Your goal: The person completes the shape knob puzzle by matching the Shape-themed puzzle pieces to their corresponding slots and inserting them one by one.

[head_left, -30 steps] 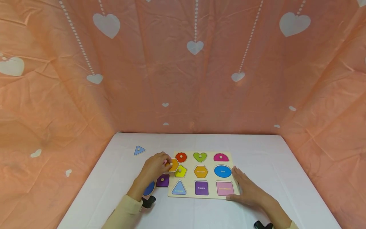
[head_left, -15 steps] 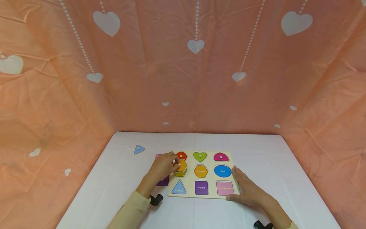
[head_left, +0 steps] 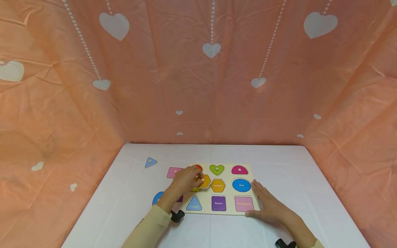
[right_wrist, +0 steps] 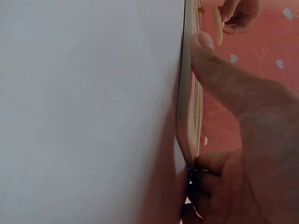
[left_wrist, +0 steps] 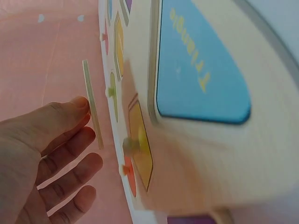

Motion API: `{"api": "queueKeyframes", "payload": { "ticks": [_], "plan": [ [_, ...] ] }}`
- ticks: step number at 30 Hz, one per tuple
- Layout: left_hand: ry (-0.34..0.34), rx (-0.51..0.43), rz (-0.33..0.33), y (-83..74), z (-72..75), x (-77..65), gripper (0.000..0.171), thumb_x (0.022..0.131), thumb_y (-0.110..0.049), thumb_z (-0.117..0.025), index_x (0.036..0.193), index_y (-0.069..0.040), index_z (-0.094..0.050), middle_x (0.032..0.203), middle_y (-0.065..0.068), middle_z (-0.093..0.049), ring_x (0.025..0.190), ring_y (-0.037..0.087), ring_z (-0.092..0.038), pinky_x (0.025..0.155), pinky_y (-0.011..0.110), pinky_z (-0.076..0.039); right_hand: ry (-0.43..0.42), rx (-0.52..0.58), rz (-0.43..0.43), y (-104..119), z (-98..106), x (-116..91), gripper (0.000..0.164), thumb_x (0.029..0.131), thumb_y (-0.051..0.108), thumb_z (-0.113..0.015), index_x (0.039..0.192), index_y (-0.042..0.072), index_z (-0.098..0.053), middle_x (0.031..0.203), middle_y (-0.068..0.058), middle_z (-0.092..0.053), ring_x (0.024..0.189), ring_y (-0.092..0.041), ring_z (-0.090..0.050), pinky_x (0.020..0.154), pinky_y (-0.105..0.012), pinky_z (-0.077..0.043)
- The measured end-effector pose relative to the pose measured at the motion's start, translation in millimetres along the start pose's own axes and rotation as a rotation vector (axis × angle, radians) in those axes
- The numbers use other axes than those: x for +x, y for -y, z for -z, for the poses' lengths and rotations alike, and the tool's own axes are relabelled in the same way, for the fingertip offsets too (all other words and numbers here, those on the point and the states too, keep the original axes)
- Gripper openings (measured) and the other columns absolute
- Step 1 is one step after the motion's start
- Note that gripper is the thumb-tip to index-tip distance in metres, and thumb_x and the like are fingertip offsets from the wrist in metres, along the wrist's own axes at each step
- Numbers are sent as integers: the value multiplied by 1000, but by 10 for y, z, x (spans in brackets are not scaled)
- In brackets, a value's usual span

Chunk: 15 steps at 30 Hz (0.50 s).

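Note:
My left hand (head_left: 185, 181) pinches the knob of an orange hexagon puzzle piece (head_left: 206, 181) just above the wooden shape board (head_left: 230, 204). The piece is apart from the board and just left of the orange recess (head_left: 218, 185) marked Hexagon. Seen edge-on in the left wrist view, the hexagon piece (left_wrist: 93, 109) stands between thumb and fingers. My right hand (head_left: 270, 204) rests against the board's right side, fingers along that edge and thumb at the near edge. A yellow knobbed piece (head_left: 195, 189) and a red one (head_left: 198, 167) sit in the board, partly hidden by the left hand.
A green heart (head_left: 216, 169) and a magenta half-circle (head_left: 240, 170) sit in the back row. Left of the board lie a light-blue triangle piece (head_left: 150, 162), a pink rectangle piece (head_left: 172, 172), a blue piece (head_left: 157, 197) and a mostly hidden purple piece (head_left: 180, 199).
My left hand has carried the hexagon piece rightward over the board, from the left edge past the yellow piece to beside the hexagon recess. My right hand has stayed in place.

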State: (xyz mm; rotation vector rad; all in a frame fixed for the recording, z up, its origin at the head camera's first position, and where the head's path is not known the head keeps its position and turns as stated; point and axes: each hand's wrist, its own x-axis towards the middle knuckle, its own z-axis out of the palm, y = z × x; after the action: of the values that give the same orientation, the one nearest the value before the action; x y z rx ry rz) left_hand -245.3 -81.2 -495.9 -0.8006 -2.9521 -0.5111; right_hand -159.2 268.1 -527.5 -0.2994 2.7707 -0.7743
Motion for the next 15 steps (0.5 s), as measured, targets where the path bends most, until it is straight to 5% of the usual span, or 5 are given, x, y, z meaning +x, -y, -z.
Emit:
{"api": "queueKeyframes", "payload": {
  "ticks": [15],
  "plan": [
    [36, 9, -77, -217, -124, 167, 14, 96, -31, -84, 99, -19, -76, 91, -8, -63, 78, 8, -54, 73, 25, -50, -14, -22, 37, -17, 3, -19, 128, 76, 63, -89, 168, 0, -25, 175, -23, -23, 160, -48, -21, 123, -64, -30]
  ]
}}
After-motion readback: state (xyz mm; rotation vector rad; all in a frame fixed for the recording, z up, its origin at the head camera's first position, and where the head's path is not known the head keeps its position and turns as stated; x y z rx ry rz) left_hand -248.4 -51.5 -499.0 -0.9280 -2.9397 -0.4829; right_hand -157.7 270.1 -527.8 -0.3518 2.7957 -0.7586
